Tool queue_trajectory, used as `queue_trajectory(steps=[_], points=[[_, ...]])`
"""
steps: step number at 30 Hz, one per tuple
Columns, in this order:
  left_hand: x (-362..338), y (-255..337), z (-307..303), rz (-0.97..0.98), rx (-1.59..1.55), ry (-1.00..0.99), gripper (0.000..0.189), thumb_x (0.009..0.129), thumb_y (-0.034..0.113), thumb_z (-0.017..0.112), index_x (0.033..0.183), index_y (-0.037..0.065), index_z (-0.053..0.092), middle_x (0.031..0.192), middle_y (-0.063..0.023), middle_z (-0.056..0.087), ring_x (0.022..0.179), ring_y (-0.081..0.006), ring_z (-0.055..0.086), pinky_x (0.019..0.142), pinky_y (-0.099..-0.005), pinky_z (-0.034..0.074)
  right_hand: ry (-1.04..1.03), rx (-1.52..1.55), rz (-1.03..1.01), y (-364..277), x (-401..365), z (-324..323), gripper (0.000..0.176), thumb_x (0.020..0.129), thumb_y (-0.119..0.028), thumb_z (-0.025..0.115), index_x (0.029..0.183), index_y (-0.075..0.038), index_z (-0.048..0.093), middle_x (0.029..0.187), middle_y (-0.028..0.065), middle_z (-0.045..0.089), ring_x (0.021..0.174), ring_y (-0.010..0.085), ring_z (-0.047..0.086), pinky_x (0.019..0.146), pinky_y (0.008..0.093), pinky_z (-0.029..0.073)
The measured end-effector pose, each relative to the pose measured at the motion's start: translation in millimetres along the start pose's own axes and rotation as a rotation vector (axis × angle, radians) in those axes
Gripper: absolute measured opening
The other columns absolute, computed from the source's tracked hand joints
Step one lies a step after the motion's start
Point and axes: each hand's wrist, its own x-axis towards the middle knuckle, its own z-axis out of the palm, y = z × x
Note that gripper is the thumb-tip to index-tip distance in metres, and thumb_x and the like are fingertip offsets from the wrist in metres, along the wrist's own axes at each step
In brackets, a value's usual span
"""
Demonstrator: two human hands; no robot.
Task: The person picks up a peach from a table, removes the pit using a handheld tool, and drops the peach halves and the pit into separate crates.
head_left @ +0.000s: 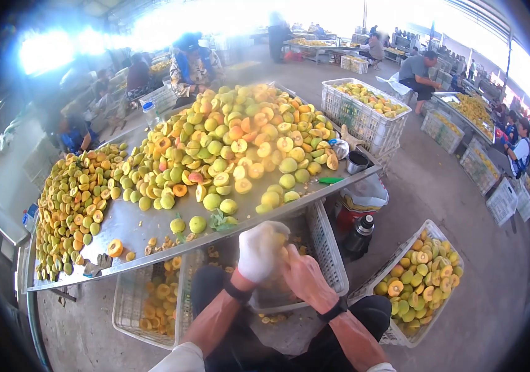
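My left hand (pixel 261 251), in a white glove, is closed on a blurred yellowish piece of fruit over a grey crate (pixel 330 251) in front of my knees. My bare right hand (pixel 305 279) presses up against it with curled fingers; what they hold, if anything, is smeared by motion. Just beyond, a metal table (pixel 132 226) carries a big pile of yellow-green, peach-like fruit (pixel 215 149), some whole and some cut to orange flesh. Cut halves (pixel 73 198) lie heaped at the table's left end. A few whole fruits (pixel 197 224) sit near the front edge.
Crates of cut fruit stand left (pixel 147 335) and right (pixel 395 335) of my legs. A dark thermos (pixel 361 232) is right of the table. On its corner are a metal cup (pixel 357 162) and green-handled knife (pixel 330 180); a glove (pixel 97 265) lies front left. People work behind.
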Motion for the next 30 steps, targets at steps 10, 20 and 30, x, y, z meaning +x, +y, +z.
queue_trajectory(steps=[10,20,30], points=[[-1.5,-0.3,6.6,0.018,-0.053,0.005,0.051,0.110,0.031,0.038,0.099,-0.006,0.071,0.086,-0.0113,0.072,0.079,-0.0169,0.067,0.073,-0.0305,0.053,0.063,0.155,-0.008,-1.0,-6.6,4.2,0.030,0.104,-0.026,0.061,0.099,0.002,0.051,0.071,0.0307,0.062,0.077,0.0538,0.063,0.062,0.0568,0.049],[4.3,-9.3,16.4,-0.258,-0.408,0.203,0.046,0.111,0.032,0.045,0.097,-0.004,0.070,0.090,-0.0095,0.071,0.083,-0.0141,0.063,0.076,-0.0290,0.051,0.207,0.166,-0.011,1.7,7.1,29.0,0.026,0.104,-0.021,0.059,0.105,0.004,0.057,0.074,0.0299,0.064,0.076,0.0491,0.068,0.061,0.0510,0.052],[1.0,-0.7,7.0,-0.074,-0.144,0.084,0.039,0.107,0.023,0.043,0.098,-0.004,0.070,0.086,-0.0091,0.070,0.076,-0.0131,0.063,0.073,-0.0287,0.051,0.117,0.276,-0.004,-4.8,1.7,16.2,0.024,0.107,-0.018,0.054,0.111,0.005,0.060,0.073,0.0216,0.062,0.068,0.0372,0.069,0.063,0.0402,0.051]])
